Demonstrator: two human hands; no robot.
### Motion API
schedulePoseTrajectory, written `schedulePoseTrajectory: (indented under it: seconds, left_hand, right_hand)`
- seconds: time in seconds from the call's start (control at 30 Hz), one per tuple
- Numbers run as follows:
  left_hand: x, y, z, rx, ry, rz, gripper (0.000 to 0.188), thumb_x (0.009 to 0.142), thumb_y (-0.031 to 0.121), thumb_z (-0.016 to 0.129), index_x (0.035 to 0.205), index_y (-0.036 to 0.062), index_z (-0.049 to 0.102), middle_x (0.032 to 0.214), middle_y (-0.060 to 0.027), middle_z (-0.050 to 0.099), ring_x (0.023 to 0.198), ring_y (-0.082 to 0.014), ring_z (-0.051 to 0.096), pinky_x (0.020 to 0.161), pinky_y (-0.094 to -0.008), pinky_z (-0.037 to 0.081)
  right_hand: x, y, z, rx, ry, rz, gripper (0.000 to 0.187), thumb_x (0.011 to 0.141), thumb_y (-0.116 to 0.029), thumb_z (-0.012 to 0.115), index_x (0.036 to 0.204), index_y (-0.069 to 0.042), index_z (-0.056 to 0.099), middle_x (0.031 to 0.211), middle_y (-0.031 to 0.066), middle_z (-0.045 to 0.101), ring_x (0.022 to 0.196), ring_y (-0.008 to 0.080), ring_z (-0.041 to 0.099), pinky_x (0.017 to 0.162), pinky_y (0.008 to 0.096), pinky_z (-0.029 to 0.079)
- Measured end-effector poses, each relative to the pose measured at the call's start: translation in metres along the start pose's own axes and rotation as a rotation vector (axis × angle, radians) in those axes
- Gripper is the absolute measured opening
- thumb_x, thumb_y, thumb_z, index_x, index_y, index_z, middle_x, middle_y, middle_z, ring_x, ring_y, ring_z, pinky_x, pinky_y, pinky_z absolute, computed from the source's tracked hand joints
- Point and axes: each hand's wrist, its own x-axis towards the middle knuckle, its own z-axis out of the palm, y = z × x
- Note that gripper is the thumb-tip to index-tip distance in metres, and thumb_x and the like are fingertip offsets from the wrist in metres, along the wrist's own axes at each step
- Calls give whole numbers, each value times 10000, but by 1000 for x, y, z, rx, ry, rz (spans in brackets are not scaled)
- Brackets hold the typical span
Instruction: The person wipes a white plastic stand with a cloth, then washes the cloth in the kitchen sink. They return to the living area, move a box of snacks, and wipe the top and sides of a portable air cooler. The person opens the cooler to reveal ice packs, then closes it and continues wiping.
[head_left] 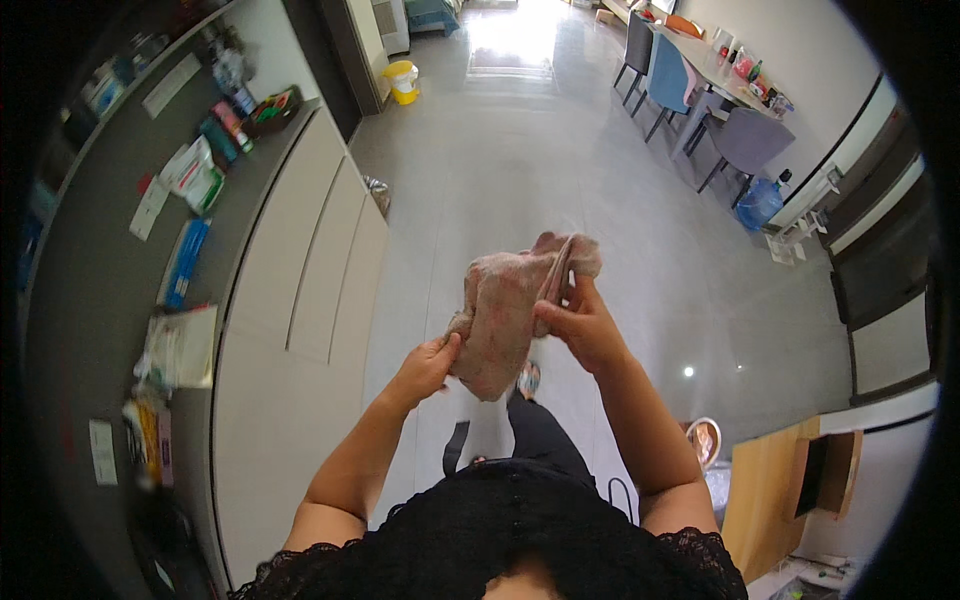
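A crumpled, folded cloth (503,312), dull pinkish beige with reddish blotches, is held up in front of my body between both hands. My left hand (428,368) pinches its lower left corner, thumb on top. At the upper right, my right hand (583,325) grips the cloth with thumb and fingers, where it is gathered into folds. Some fingers of both hands are hidden behind the cloth. Below it show my dark trousers and one foot on the grey floor.
A cabinet (290,290) with a cluttered dark shelf runs along the left. A yellow bucket (402,82) stands farther off. Chairs (750,140) line a dining table at the far right, near a blue water bottle (762,203). A wooden cabinet (765,500) is at the near right.
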Motion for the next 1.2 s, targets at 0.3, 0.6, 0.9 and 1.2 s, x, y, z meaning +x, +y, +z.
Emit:
schedulePoseTrajectory:
  seconds: [0.3,0.6,0.9,1.2]
  left_hand:
    - [265,147,-107,-713,151,219,374,844,80,513,1208,16,567,1074,-106,639,929,-208,600,846,-328,446]
    - [503,252,-195,-509,254,353,519,771,-67,526,1284,9,515,1022,-103,658,953,-180,616,872,-314,467]
    - [735,390,-297,468,663,452,209,789,82,612,981,120,687,839,-136,681,818,-305,659,732,-384,522]
    - [922,574,-398,805,863,1036,106,765,111,693,854,80,644,689,-64,617,640,-260,614,685,-380,515]
  right_hand:
    - [353,-67,-139,-27,-84,482,550,801,-35,638,1307,50,441,1123,112,587,1070,209,565,923,355,473]
    - [656,-99,-234,-987,-319,880,734,689,-473,786,1176,38,585,1075,117,608,980,153,565,795,292,471]
    - [895,-144,-291,-1417,-328,361,416,714,-240,778,1104,-142,672,1096,121,653,1067,281,535,914,370,459]
    - [1178,-197,-330,-1215,358,-718,387,786,-226,721,1145,-110,634,1346,158,395,1190,299,436,979,420,393]
